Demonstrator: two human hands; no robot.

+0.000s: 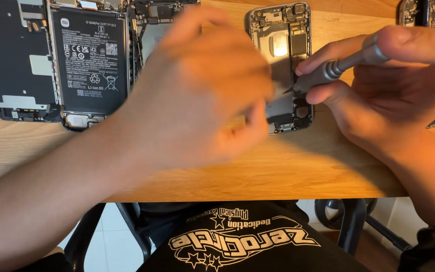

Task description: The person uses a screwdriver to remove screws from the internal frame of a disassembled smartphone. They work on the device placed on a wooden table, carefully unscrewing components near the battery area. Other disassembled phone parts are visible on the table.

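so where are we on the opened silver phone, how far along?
Done: the silver-framed opened phone has its back off, internals exposed. In hand: right hand holds a grey metal precision screwdriver, tip inside the frame; blurred left hand covers its left side. Left: boards remain inside; which screws remain can't be seen.

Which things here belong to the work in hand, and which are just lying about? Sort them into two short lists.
In use:
- screwdriver, gripped in the right hand
- opened silver phone, tip of the tool on it
- left hand, blurred, over that phone's left edge

Lying about:
- opened phone with black battery
- dark phone frame at far left
- phone parts at the top right corner
- wooden table
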